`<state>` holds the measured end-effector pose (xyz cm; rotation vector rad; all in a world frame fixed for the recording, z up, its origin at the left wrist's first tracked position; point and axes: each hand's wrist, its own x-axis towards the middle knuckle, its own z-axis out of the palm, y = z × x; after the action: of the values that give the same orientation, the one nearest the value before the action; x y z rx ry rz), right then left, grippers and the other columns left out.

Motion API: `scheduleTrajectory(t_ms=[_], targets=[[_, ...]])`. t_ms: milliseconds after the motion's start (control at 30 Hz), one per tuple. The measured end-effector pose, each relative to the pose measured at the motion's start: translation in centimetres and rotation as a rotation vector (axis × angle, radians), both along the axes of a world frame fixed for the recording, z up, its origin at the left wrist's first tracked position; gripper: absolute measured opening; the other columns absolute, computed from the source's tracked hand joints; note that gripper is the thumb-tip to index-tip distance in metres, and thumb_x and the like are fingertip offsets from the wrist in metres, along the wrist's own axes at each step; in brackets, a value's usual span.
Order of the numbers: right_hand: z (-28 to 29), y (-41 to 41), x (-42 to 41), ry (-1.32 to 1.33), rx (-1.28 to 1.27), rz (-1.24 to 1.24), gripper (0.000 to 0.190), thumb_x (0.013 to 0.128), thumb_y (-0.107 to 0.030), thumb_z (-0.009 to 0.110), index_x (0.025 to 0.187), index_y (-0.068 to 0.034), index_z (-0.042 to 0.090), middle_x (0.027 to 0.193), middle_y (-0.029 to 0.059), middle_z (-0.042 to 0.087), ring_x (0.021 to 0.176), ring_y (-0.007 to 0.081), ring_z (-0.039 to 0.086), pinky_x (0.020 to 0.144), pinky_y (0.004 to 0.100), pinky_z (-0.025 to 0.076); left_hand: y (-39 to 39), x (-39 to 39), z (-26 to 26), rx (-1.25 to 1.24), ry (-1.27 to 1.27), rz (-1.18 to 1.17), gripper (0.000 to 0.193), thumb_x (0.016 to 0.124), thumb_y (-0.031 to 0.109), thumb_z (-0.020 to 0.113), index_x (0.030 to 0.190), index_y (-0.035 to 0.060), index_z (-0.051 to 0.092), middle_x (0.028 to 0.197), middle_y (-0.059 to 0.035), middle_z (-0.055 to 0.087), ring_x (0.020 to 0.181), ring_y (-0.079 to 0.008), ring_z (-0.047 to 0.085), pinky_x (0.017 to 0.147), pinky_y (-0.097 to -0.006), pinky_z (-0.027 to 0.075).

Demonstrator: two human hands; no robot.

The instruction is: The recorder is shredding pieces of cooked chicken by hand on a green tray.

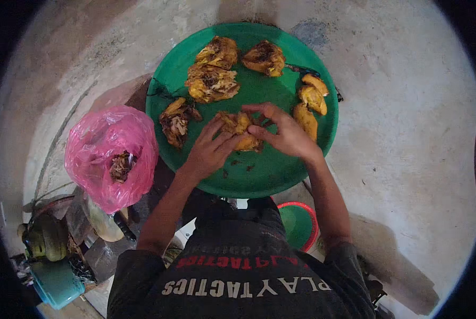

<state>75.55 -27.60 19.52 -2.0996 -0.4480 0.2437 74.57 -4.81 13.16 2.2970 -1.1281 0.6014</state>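
A round green plastic tray (269, 175) lies before me with pieces of cooked, yellow-brown meat, probably chicken. Near its front edge, my left hand (210, 153) rests its fingers on one piece (249, 143) from the left. From the other side, the thumb and fingers of my right hand (287, 131) grip the top of that same piece. My fingers hide part of it. Small dark crumbs (249, 168) lie just below it on the tray.
Large meat pieces (214, 81) sit at the tray's back, beside a dark-browned one (265, 58). Smooth yellow pieces (313, 97) line the right; a torn chunk (176, 123) is left. A pink plastic bag (102, 127) holds scraps. A red-rimmed green basin (295, 223) stands below.
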Motion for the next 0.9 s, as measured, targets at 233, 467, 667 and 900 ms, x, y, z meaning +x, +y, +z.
scheduleTrajectory(t_ms=[233,467,667,900], targets=[[-1.8,-1.3,1.6,-0.259,-0.010,0.306,0.047,0.086,-0.021,0.066,0.127,-0.008,0.049,0.104,0.0143,0.056,0.097,0.0292,0.056,0.088,0.0394,0.045,0.7,0.6,-0.6,0.122,-0.041,-0.138,0.041,0.073,0.012,0.062,0.114,0.0157,0.063,0.110,-0.0063,0.058,0.116,-0.0326,0.050,0.104,-0.0513,0.039],[-1.9,-2.3,1.5,-0.101,-0.130,0.264,0.040,0.085,-0.026,0.068,0.114,-0.003,0.054,0.105,0.0179,0.061,0.098,0.0324,0.060,0.082,0.0394,0.047,0.2,0.4,0.3,0.100,0.264,-0.168,0.048,0.072,0.004,0.066,0.119,0.0109,0.057,0.124,-0.0106,0.053,0.125,-0.0318,0.045,0.104,-0.0450,0.039],[-1.0,-2.2,1.1,-0.062,-0.106,0.046,0.038,0.088,-0.023,0.065,0.117,-0.001,0.054,0.105,0.0163,0.064,0.099,0.0287,0.062,0.084,0.0371,0.048,0.2,0.8,2.0,0.055,0.511,-0.084,0.060,0.074,0.002,0.065,0.130,0.0102,0.046,0.129,-0.0126,0.049,0.124,-0.0341,0.044,0.105,-0.0434,0.038],[-1.6,-1.5,0.2,-0.426,-0.075,-0.197,0.030,0.085,-0.016,0.067,0.106,0.001,0.056,0.099,0.0214,0.063,0.095,0.0393,0.061,0.078,0.0420,0.048,-0.7,0.6,2.9,-0.071,0.506,0.054,0.060,0.074,0.006,0.067,0.131,0.0099,0.045,0.128,-0.0143,0.049,0.121,-0.0346,0.046,0.103,-0.0447,0.036]])
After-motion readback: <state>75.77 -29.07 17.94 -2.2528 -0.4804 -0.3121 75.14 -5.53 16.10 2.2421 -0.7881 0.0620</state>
